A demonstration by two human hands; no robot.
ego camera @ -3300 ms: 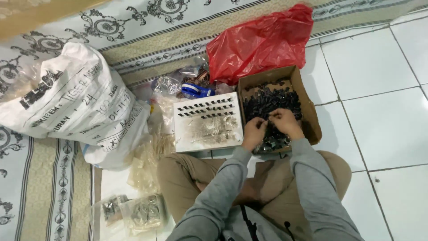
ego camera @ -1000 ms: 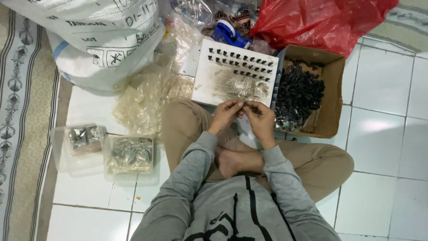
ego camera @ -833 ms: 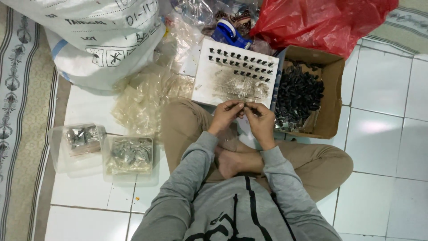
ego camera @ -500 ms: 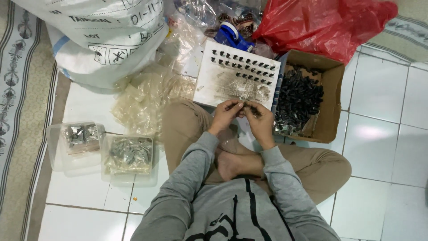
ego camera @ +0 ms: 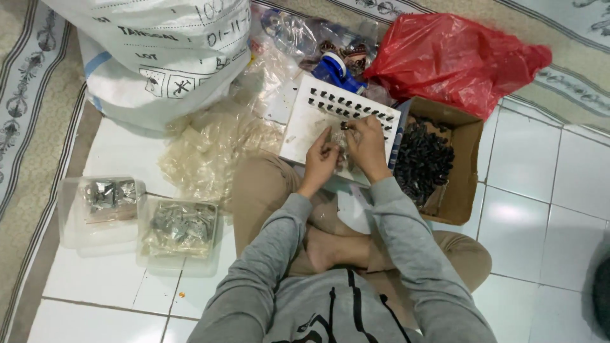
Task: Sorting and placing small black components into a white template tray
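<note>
You are sitting cross-legged on the tiled floor, both hands working over the white board [ego camera: 318, 121] lying across your knees. The board's long axis is running left to right and slightly tilted, its far edge carrying a row of small dark parts. Your right hand [ego camera: 368, 147] is pinching a small dark part [ego camera: 344, 126] between thumb and fingers, just near of that row. Your left hand [ego camera: 321, 160] is curled closed just beside it, fingertips meeting the right's; whether it is gripping anything I cannot tell. The right hand is sitting nearer the row, which is lying just far of both hands. The cardboard box [ego camera: 467, 165] of dark parts is standing to the right, touching the board's right end.
</note>
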